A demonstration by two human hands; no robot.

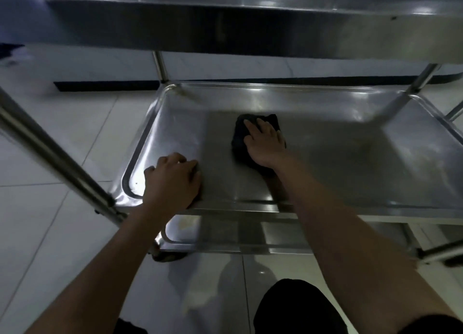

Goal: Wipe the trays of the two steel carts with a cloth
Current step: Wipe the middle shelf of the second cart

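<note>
A steel cart's middle tray (338,163) fills the centre of the head view, under the cart's top tray (225,25). A dark cloth (239,143) lies flat on the middle tray, left of its centre. My right hand (265,140) presses on the cloth with straight, spread fingers. My left hand (172,180) rests on the tray's near left part with its fingers curled down onto the steel, holding nothing that I can see. A lower tray (213,236) shows beneath the front rim.
Steel uprights stand at the near left (55,155), far left (160,65) and far right (423,78). A caster (166,256) sits below the near left corner. White floor tiles (62,123) surround the cart. My dark-clothed knees are at the bottom edge.
</note>
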